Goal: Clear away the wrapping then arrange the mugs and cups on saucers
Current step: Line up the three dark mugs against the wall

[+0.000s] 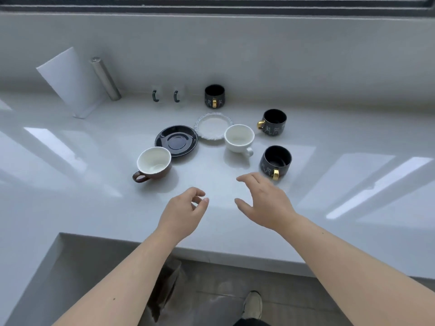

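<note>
left hand (183,209) grip narrow, empty | right hand (266,203) wide, empty | glossy counter (94,196)

I can read no text, label, brand or number anywhere; the black mugs (275,161) before me bear only pale line drawings, too small to make out.
</note>
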